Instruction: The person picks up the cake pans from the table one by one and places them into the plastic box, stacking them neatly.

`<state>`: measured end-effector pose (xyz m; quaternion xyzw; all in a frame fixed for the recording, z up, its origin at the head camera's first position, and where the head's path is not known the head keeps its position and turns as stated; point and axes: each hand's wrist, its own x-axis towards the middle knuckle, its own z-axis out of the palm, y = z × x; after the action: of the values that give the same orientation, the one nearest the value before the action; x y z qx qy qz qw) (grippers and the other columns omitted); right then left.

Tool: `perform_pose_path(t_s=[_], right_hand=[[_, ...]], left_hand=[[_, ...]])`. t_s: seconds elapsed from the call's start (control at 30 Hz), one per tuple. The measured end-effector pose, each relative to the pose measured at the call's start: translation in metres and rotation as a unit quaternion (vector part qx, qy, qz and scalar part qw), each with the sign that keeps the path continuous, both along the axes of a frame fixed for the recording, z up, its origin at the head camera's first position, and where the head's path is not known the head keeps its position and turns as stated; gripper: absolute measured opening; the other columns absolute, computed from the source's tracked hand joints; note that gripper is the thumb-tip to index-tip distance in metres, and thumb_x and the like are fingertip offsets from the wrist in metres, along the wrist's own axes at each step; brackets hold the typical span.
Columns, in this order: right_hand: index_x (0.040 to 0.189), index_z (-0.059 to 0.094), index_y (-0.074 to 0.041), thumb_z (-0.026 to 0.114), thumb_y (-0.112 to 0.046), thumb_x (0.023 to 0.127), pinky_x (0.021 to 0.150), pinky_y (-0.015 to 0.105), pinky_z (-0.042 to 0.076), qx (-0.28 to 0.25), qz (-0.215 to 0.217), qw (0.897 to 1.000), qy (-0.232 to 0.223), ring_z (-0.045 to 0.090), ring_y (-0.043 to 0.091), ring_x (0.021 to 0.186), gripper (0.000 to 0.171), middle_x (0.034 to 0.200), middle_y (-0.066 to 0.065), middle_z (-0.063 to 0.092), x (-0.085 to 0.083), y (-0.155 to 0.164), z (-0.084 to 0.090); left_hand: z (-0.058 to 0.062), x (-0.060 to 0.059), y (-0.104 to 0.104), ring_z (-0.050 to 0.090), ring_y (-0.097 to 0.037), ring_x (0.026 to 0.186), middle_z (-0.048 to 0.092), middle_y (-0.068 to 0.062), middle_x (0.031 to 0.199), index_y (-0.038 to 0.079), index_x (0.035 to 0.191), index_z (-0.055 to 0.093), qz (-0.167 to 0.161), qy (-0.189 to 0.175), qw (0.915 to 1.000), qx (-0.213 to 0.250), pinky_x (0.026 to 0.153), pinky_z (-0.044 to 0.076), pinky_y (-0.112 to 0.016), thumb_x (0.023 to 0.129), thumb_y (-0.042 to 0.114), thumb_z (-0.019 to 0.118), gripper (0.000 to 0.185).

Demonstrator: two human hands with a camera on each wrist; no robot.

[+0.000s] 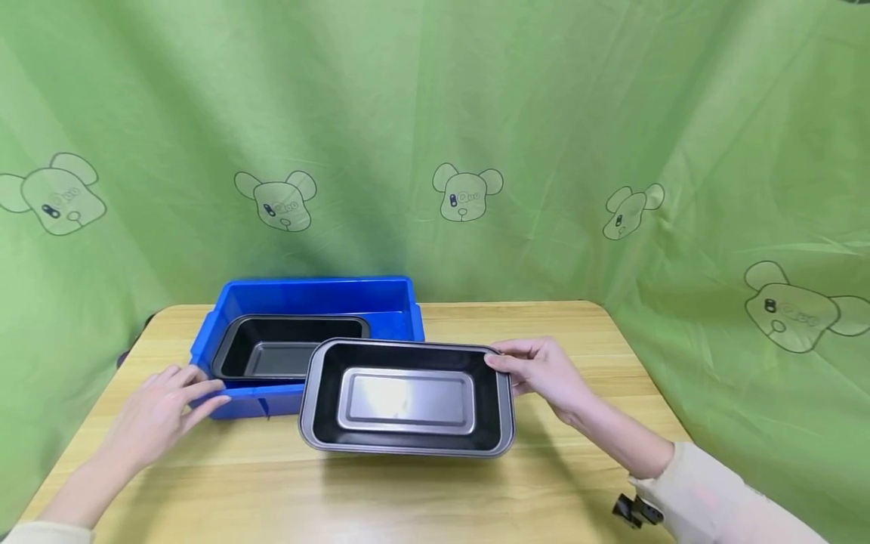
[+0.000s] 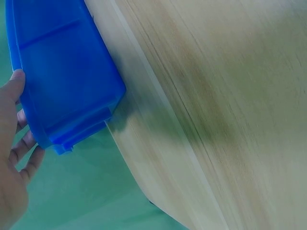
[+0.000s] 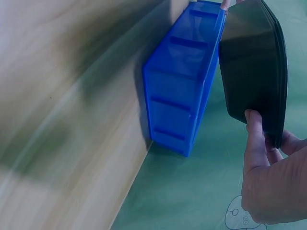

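The loaf pan [image 1: 406, 398] is a dark rectangular tin with a grey rolled rim, black sloping inner walls and a flat grey floor that catches the light; it is held just above the tabletop [image 1: 435, 483], in front of the blue bin [image 1: 313, 302] and overlapping that bin's front right corner in the head view; whether it touches the bin cannot be told. The right hand [image 1: 540, 372] pinches the pan's right short rim, thumb on the rim's top edge and fingers curled under the outside; the right wrist view shows the thumb [image 3: 254, 139] against the pan's dark outer wall [image 3: 254, 62]. The left hand [image 1: 163, 404] lies with fingers straight and slightly spread, fingertips touching the bin's front left corner; the left wrist view shows those fingers [image 2: 21, 148] against the blue wall [image 2: 62, 72].

Inside the bin sits a second pan [image 1: 288, 347] of the same make, its right part hidden behind the held pan; it fills most of the bin's floor. A small black clip [image 1: 635, 510] shows by the right sleeve [image 1: 714, 499].

The bin stands at the left rear of the tabletop, close to the back edge and the green curtain [image 1: 612, 113] with bear prints; the curtain closes in the rear and the right side; bare wood lies to the right of the pan and across the whole front strip towards the person.
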<state>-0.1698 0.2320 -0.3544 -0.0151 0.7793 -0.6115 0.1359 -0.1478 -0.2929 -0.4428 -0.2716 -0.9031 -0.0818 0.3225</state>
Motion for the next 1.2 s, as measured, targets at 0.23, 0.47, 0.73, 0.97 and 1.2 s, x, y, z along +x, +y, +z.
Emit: perform_pose_path(t_s=[0.23,0.47,0.73,0.97,1.2], right_hand=[[0.121,0.062,0.007,0.074,-0.020,0.086,0.062,0.030,0.059,-0.002,-0.009,1.000,0.007,0.070,0.009,0.063,0.046,0.078,-0.003,0.075,-0.008,-0.004,0.006],[0.120,0.064,0.005,0.075,-0.021,0.085,0.062,0.029,0.059,0.002,-0.015,1.000,0.011,0.070,0.009,0.063,0.045,0.077,-0.004,0.075,-0.016,-0.009,0.010],[0.122,0.063,0.005,0.075,-0.020,0.085,0.061,0.028,0.059,-0.006,-0.021,1.000,0.014,0.069,0.008,0.060,0.046,0.076,-0.004,0.075,-0.029,-0.017,0.013],[0.123,0.062,0.005,0.074,-0.018,0.086,0.064,0.031,0.060,-0.024,-0.023,0.999,0.014,0.071,0.011,0.063,0.045,0.078,-0.001,0.076,-0.043,-0.025,0.012],[0.123,0.063,0.003,0.074,-0.018,0.086,0.064,0.032,0.060,-0.038,-0.021,0.999,0.022,0.072,0.012,0.062,0.043,0.080,0.000,0.076,-0.055,-0.033,0.009]], left_hand=[[-0.001,-0.001,0.000,0.051,-0.015,0.069,0.061,0.004,0.079,0.011,0.090,0.078,-0.001,0.003,1.0000,0.003,0.057,0.038,-0.030,0.095,0.062,0.042,0.062],[-0.001,-0.001,0.000,0.051,-0.015,0.070,0.061,0.004,0.079,0.011,0.089,0.078,-0.002,0.004,1.0000,0.002,0.057,0.038,-0.030,0.096,0.063,0.039,0.065],[-0.001,-0.001,0.000,0.051,-0.015,0.069,0.061,0.003,0.078,0.011,0.089,0.078,-0.006,0.006,1.0000,0.000,0.057,0.039,-0.029,0.096,0.062,0.040,0.064],[-0.001,-0.001,0.000,0.051,-0.015,0.069,0.061,0.004,0.078,0.011,0.089,0.078,-0.008,0.006,0.9999,0.003,0.057,0.039,-0.029,0.096,0.063,0.037,0.066],[0.000,0.000,0.001,0.051,-0.015,0.070,0.060,0.004,0.078,0.011,0.089,0.078,-0.007,0.007,0.9999,0.002,0.057,0.039,-0.030,0.096,0.062,0.037,0.066]])
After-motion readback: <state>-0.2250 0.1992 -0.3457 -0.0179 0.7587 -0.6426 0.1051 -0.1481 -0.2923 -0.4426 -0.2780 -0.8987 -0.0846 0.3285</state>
